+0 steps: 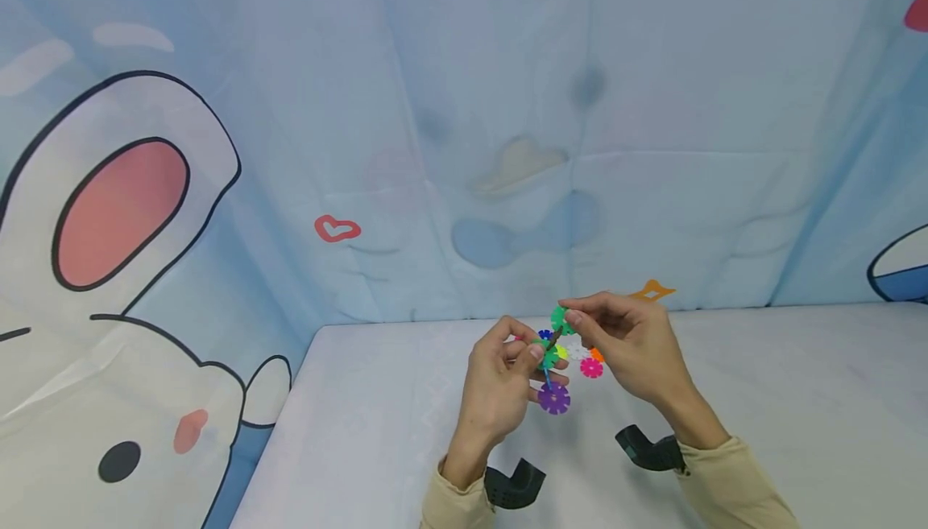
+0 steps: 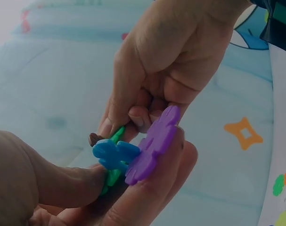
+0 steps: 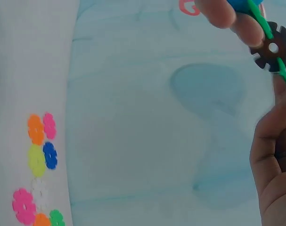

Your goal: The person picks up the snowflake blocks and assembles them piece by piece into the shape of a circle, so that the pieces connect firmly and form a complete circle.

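Observation:
Both hands hold a small chain of notched plastic snowflake discs above the table. My left hand (image 1: 496,388) pinches the lower green disc (image 1: 548,357) between thumb and fingers. Joined to that is a light blue disc (image 2: 114,154), which links to a purple disc (image 2: 154,147) lying by the fingers. On the other side, a brown disc (image 3: 264,52) is slotted between two green discs. My right hand (image 1: 629,342) grips the upper green disc (image 1: 560,320) with thumb and fingertips, at the far end of the chain. Fingers partly cover both green discs.
Several loose discs lie on the white table (image 1: 377,416) behind the hands, among them a pink disc (image 1: 591,368), a yellow disc (image 3: 37,160) and a dark blue disc (image 3: 50,156). A printed blue curtain (image 1: 471,110) rises at the table's far edge.

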A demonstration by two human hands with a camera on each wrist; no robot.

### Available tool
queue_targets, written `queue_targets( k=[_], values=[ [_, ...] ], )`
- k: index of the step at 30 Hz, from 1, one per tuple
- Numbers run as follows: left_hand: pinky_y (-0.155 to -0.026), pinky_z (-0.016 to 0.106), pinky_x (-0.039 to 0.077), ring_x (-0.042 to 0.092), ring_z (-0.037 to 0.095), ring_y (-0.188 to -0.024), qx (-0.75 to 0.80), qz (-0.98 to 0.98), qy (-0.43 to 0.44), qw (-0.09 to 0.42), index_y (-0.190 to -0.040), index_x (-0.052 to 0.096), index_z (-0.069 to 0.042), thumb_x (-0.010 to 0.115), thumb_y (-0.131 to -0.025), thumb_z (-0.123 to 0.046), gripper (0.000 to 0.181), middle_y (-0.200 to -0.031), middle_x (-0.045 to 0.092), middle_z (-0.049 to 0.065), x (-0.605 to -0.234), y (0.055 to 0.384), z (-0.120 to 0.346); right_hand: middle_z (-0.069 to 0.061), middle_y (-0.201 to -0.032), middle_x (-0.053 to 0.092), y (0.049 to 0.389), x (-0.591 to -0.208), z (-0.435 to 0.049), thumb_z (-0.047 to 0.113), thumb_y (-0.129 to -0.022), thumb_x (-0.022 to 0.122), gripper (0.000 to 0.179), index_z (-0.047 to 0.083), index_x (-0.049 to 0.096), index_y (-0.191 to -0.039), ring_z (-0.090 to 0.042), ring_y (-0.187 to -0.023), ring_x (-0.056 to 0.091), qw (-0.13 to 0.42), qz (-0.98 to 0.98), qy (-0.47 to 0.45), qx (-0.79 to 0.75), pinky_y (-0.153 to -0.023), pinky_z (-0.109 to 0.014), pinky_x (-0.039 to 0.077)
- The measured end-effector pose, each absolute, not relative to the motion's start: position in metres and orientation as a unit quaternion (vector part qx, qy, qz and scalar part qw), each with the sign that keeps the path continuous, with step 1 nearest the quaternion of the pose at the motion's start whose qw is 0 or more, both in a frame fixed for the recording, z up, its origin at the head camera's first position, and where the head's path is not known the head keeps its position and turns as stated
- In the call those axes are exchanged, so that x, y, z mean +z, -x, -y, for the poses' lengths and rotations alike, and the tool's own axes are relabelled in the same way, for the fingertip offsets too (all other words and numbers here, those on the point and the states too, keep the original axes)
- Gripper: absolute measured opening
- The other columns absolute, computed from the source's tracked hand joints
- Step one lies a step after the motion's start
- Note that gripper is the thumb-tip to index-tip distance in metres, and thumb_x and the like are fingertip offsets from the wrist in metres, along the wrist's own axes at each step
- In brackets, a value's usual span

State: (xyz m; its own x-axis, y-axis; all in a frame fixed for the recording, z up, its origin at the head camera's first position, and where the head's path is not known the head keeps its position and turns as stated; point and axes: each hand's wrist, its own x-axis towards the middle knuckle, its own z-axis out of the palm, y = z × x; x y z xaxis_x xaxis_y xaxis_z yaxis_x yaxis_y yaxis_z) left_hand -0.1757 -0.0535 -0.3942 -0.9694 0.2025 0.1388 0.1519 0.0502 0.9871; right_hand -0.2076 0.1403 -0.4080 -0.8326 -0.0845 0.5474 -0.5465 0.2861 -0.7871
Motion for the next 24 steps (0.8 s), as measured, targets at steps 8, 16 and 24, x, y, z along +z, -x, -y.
queue_targets(
  k=[8,16,24],
  values=[
    [-0.061,0.027,0.064,0.081,0.035,-0.083,0.706,-0.695,-0.128,0.045,-0.119,0.052,0.002,0.048,-0.11,-0.002,0.011,-0.1,0.079,0.025,-0.394,0.176,0.05,0.002,-0.086,0.074,0.206,-0.409,-0.137,0.002,-0.098,0.074,0.018,0.005,0.078,-0.115,-0.012,-0.067,0.066,0.194,0.773,-0.195,0.571,-0.065,-0.021,0.059],
    [-0.057,0.024,0.059,0.082,0.032,-0.088,0.757,-0.64,-0.066,0.112,-0.136,0.055,-0.006,0.044,-0.106,-0.009,0.032,-0.103,0.08,0.02,-0.4,0.186,0.051,-0.002,-0.085,0.075,0.209,-0.416,-0.127,0.012,-0.1,0.075,0.013,0.009,0.079,-0.112,-0.014,-0.07,0.07,0.185,0.789,-0.173,0.559,-0.066,-0.022,0.059],
    [-0.052,0.024,0.057,0.082,0.027,-0.08,0.776,-0.623,-0.034,0.096,-0.122,0.057,0.0,0.045,-0.115,-0.029,0.032,-0.093,0.075,0.008,-0.41,0.198,0.064,-0.008,-0.086,0.061,0.219,-0.428,-0.135,0.015,-0.107,0.065,0.027,0.015,0.076,-0.131,-0.021,-0.067,0.059,0.123,0.798,-0.208,0.552,-0.051,-0.027,0.047]
  ],
)
